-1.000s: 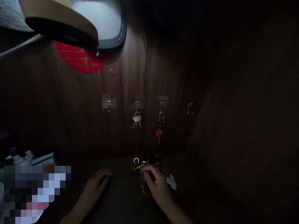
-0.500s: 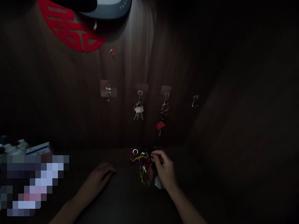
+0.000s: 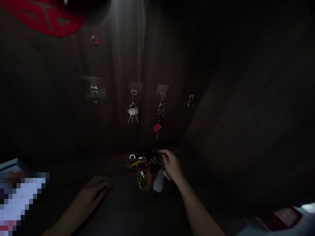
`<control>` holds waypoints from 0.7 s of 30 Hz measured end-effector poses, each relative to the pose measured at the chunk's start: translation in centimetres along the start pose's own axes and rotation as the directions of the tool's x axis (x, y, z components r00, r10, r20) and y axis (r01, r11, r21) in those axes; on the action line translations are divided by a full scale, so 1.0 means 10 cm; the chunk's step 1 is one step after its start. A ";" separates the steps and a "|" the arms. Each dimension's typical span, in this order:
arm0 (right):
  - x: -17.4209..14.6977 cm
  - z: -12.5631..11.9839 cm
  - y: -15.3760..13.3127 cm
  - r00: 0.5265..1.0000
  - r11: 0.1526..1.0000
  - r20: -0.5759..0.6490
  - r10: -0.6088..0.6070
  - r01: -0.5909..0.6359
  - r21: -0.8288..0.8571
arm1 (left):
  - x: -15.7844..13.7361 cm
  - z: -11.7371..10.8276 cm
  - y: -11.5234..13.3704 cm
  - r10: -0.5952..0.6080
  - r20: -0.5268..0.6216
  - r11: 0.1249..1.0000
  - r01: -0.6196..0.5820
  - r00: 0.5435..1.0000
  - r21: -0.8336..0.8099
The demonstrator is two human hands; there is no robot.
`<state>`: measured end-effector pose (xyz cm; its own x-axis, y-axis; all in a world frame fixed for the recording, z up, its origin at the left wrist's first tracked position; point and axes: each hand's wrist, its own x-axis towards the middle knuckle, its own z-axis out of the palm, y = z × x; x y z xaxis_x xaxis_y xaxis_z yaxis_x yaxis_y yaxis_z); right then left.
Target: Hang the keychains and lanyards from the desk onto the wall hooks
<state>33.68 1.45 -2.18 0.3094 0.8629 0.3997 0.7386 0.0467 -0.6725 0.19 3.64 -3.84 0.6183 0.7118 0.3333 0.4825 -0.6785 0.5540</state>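
Head view, keys (image 3: 133,112) hung above shelf (image 3: 123,213) back edge, right hand (image 3: 172,165) at cords (image 3: 139,161), grip undeterminable, left hand (image 3: 93,189) unclenched.

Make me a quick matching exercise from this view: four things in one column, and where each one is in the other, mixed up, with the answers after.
Things:
1. silver keys
2. red tag
3. left hand
4. right hand

Places:
A. at the right side of the pile of cords
B. below the third hook from the left
C. left of the pile, apart from it
D. hanging on the second hook from the left

Pairs: 1-D, 2-B, 3-C, 4-A
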 end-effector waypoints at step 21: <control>-0.31 0.18 -0.47 0.851 0.922 0.510 -0.127 0.290 -0.255 | 0.01 0.09 0.18 0.094 0.065 0.989 -0.101 0.993 0.104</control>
<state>28.20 -0.54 -1.36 -0.1359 0.9848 0.1077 0.9237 0.1653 -0.3457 1.69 2.26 -3.52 0.6999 0.6313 0.3340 0.4797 -0.7620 0.4351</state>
